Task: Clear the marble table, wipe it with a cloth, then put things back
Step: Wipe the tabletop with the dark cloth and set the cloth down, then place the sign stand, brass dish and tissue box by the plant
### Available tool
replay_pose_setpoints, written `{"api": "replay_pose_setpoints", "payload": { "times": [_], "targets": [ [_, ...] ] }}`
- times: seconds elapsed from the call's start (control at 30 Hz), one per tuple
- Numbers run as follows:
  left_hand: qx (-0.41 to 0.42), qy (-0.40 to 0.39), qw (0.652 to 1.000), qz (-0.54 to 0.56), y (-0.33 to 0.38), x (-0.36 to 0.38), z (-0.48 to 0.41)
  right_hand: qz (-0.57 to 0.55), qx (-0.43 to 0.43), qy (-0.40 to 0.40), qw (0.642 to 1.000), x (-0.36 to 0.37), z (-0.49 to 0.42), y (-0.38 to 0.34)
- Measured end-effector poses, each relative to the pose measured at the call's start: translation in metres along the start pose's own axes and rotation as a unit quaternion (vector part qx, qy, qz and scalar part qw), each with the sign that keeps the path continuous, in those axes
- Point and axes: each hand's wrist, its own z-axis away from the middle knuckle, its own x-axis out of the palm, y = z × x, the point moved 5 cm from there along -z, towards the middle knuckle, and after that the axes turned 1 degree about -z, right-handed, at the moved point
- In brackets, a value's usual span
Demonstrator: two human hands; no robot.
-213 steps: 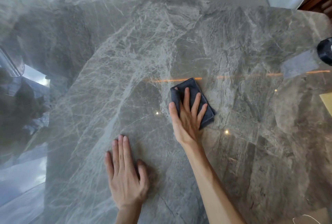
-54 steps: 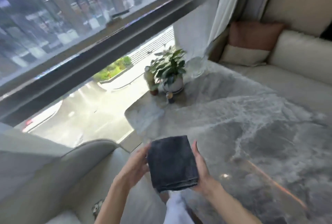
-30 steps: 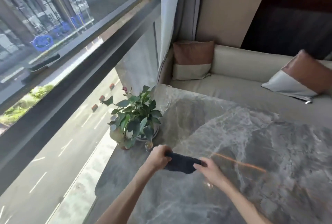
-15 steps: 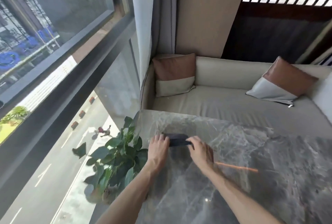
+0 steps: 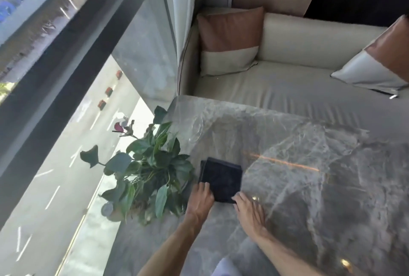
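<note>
A folded dark grey cloth (image 5: 222, 178) lies flat on the grey marble table (image 5: 309, 187), near its left side. My left hand (image 5: 200, 198) touches the cloth's near left corner with its fingertips. Just right of it, my right hand (image 5: 249, 209) lies flat with fingers straight, its tips at the cloth's near right corner. A green potted plant (image 5: 150, 169) stands at the table's left edge, right beside the cloth and my left hand.
A clear glass dish (image 5: 194, 129) sits near the table's far left corner. A beige sofa (image 5: 287, 81) with two brown-and-white cushions (image 5: 228, 41) runs behind the table. A large window (image 5: 66, 76) is on the left.
The cloth, held up between both hands before, now lies flat on the marble beside the plant. Both hands have loosened to fingertip contact at its near edge. The view has tilted down.
</note>
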Motion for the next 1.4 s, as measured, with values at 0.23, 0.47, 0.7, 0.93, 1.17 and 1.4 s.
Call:
{"api": "replay_pose_setpoints", "payload": {
  "times": [0.23,0.47,0.7,0.93,1.17,1.4],
  "targets": [
    [-0.010,0.020,0.999,-0.030,0.011,0.028,0.006,0.067,-0.054,-0.018,0.996,0.022,0.013,-0.003],
    [-0.038,-0.016,0.998,-0.047,0.023,0.037,0.034,0.119,-0.028,-0.142,0.982,0.031,0.037,-0.005],
    [-0.090,0.005,0.991,0.102,0.032,-0.007,0.060,-0.027,-0.009,-0.072,0.997,-0.022,0.055,0.001],
    [-0.079,0.052,0.988,0.119,0.094,-0.011,0.104,-0.164,0.122,0.013,0.979,-0.051,0.162,0.117],
    [0.014,0.023,0.996,0.085,0.229,-0.013,0.113,-0.205,0.235,0.020,0.950,-0.029,0.298,0.227],
    [0.102,0.020,0.994,0.043,0.440,-0.041,0.095,-0.245,0.259,-0.008,0.934,-0.049,0.364,0.359]
  ]
}}
